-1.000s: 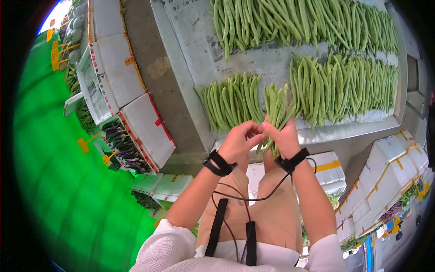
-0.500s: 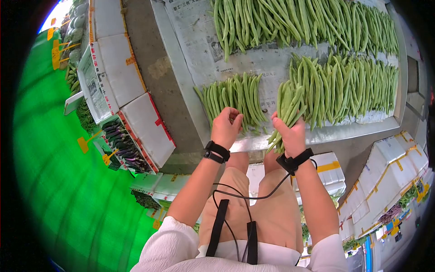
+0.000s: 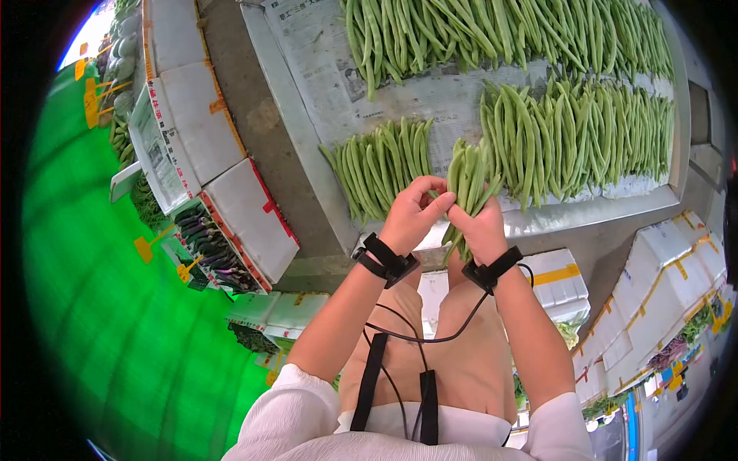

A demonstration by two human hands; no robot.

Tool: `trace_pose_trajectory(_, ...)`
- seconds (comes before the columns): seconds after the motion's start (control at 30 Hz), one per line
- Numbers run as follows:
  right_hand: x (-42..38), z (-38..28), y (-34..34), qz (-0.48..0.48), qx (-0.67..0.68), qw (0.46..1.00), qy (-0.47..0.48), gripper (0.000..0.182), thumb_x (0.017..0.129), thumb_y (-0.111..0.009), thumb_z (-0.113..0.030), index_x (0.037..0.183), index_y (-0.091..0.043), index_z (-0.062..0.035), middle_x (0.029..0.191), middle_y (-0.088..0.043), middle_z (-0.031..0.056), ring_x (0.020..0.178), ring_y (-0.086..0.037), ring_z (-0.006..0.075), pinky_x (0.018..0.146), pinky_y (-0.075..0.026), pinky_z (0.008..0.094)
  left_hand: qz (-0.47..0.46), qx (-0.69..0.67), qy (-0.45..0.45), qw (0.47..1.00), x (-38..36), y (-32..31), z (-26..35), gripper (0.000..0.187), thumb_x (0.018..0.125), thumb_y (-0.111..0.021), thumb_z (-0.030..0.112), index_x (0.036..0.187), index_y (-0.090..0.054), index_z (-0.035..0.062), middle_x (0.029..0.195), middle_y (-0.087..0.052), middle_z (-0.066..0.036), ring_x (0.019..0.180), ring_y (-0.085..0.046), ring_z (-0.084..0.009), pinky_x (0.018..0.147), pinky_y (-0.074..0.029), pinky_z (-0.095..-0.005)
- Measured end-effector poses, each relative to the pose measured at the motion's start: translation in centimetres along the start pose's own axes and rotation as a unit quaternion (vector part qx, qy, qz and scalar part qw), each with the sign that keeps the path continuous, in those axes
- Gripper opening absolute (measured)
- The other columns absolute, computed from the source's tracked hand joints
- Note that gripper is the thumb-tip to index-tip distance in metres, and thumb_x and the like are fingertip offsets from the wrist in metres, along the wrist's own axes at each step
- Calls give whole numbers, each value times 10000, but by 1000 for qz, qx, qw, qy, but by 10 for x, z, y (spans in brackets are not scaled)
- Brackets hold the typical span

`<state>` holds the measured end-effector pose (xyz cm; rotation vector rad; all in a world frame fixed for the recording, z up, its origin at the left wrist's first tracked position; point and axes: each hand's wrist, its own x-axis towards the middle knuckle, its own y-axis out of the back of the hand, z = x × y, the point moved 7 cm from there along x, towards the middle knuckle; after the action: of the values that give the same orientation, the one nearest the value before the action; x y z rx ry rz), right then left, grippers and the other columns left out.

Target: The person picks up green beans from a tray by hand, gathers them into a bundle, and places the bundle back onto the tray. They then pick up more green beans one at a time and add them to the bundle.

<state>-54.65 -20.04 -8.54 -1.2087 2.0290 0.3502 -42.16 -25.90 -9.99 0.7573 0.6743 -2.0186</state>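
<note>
A small bundle of green beans [image 3: 469,170] is gripped in my right hand [image 3: 483,229], with its upper ends fanned out and a few tips poking below. My left hand [image 3: 417,215] meets it from the left, thumb and fingers pinched at the bundle's side. A bit of green shows between the left fingers; most of what they grip is hidden. Just beyond my left hand, a short row of green beans [image 3: 377,167] lies side by side on newspaper [image 3: 315,73]. A longer row of beans [image 3: 580,142] lies right of the bundle.
Another row of green beans [image 3: 507,34] spans the back of the metal-edged table [image 3: 304,142]. At left stand white foam boxes [image 3: 188,115] and a box of eggplants [image 3: 207,242]. More foam boxes [image 3: 646,296] are at right. A black cable [image 3: 453,334] hangs between my wrists.
My left hand has moved right, from the short row of beans to the bundle. My right hand has shifted slightly left with the bundle, and the two hands now meet.
</note>
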Motion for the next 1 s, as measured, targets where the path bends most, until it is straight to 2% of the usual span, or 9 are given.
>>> trace_pose_trajectory(0.07,0,-4,4,-5,-32,999,-3,346,810,-717,-69,1121,-580,-6,965,-642,39,841,-604,122,752,-505,287,-6,-14,26,1000,3,-2,-1,202,937,-678,195,1020,-619,21,811,-605,23,720,-541,-53,639,-451,-219)
trace_pose_trajectory(0.17,-3,4,9,15,26,999,-41,356,810,-714,-62,1134,-574,-8,978,-636,42,844,-603,122,758,-506,286,1,-51,65,997,3,-2,0,173,946,-668,190,969,-607,30,796,-615,18,707,-566,-67,610,-461,-228)
trace_pose_trajectory(0.27,0,-1,16,29,29,999,-25,329,813,-708,-53,1114,-578,-17,968,-628,38,831,-596,120,753,-502,284,5,-84,34,996,7,-2,4,152,957,-654,178,947,-601,35,797,-636,-1,700,-592,-81,587,-475,-233)
trace_pose_trajectory(0.5,1,-9,36,58,40,997,-8,260,821,-697,-41,1052,-577,-36,922,-610,20,802,-576,110,735,-495,281,193,-23,-40,980,18,32,29,140,958,-650,144,993,-617,12,863,-655,-20,714,-619,-100,622,-512,-256)
trace_pose_trajectory(0.57,-5,-12,42,75,17,997,5,249,822,-694,-39,1040,-576,-37,914,-607,18,799,-574,108,732,-493,279,178,96,-62,977,22,29,36,184,923,-686,126,1002,-631,-30,837,-673,-53,707,-641,-114,635,-521,-272)
trace_pose_trajectory(0.67,-9,-9,47,57,1,998,13,303,814,-698,-49,1083,-560,-34,922,-606,23,804,-573,114,729,-493,284,152,315,-80,934,33,15,42,232,868,-721,96,1023,-638,-56,812,-700,-123,720,-685,-166,670,-531,-297)
trace_pose_trajectory(0.8,-14,-16,47,55,-72,995,31,410,788,-707,-68,1159,-540,-18,956,-606,48,847,-578,144,759,-492,306,170,420,-122,883,46,6,50,227,852,-718,105,1023,-635,-18,838,-698,-166,744,-687,-282,682,-532,-350)
trace_pose_trajectory(0.9,-12,-9,46,26,-91,995,25,456,774,-710,-74,1189,-533,-7,985,-610,71,879,-580,165,792,-487,321,184,443,-121,869,52,7,52,243,855,-723,150,1018,-612,9,829,-693,-149,751,-674,-305,678,-526,-381)
trace_pose_trajectory(1.0,-11,-4,42,15,-66,998,5,446,782,-716,-92,1181,-535,-10,1007,-625,83,896,-591,176,811,-489,330,189,490,-62,849,52,7,54,251,854,-729,203,996,-595,45,828,-689,-140,744,-665,-310,660,-515,-394)
